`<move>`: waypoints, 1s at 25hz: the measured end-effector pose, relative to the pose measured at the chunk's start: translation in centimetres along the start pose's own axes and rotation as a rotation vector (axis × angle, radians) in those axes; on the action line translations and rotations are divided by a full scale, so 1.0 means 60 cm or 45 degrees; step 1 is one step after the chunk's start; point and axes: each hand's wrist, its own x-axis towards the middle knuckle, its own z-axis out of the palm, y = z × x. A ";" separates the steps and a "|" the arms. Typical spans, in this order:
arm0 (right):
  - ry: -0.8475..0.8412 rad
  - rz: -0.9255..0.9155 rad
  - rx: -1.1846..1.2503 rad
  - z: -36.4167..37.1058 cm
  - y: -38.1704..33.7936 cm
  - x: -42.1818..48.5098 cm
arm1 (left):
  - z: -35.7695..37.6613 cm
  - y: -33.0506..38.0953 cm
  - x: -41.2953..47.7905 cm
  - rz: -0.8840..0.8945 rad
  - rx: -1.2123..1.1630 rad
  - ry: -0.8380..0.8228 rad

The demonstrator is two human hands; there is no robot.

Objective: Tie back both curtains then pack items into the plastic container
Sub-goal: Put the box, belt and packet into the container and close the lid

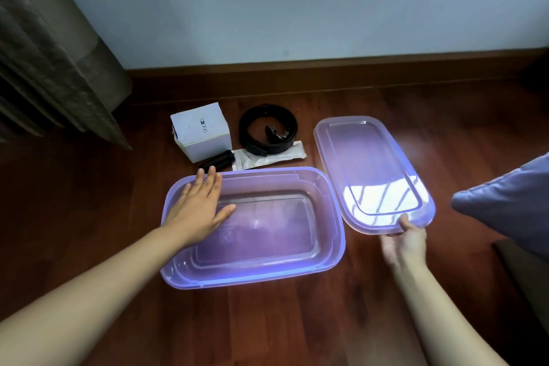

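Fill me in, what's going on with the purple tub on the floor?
A person is getting ready to pack. The left hand lies flat and open over the far-left corner of the purple container, which holds nothing yet. The right hand pinches the near edge of the lid, off to the container's right. A white box, coiled black belt, black cylinder and white packet wait on the floor beyond it.
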 end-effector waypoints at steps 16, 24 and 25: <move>0.637 -0.385 -1.240 -0.010 0.027 0.016 | 0.003 0.015 0.000 -0.055 0.064 0.030; -0.717 -0.841 -1.949 0.100 0.071 -0.074 | 0.000 0.025 0.007 -0.029 0.030 0.360; -0.744 -0.845 -2.050 0.101 0.077 -0.073 | -0.009 0.017 0.019 -0.013 0.017 0.407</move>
